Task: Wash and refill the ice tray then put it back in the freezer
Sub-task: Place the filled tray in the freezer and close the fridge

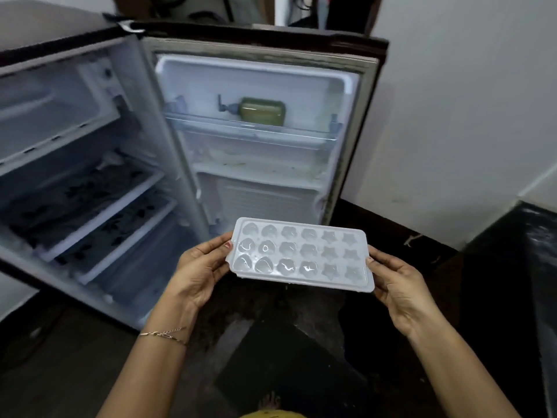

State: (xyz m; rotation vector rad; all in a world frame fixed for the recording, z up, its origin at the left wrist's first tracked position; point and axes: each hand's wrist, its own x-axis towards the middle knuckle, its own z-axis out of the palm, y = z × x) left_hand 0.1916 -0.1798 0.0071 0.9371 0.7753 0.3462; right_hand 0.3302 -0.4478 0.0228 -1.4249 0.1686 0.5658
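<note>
A white plastic ice tray [300, 254] with three rows of shaped moulds is held level in front of me, low over the dark floor. My left hand [200, 270] grips its left short end and my right hand [398, 282] grips its right short end. Glints in several moulds look like water or ice. The small fridge [90, 164] stands open at the left, with its freezer compartment [51, 107] at the top. The fridge door [259, 131] is swung wide, directly behind the tray.
A green pump bottle [256, 111] lies on the upper door shelf. Inside the fridge, white shelves [99, 206] have a dark leaf pattern. A dark counter edge [530, 267] stands at the right. White walls rise behind and to the right.
</note>
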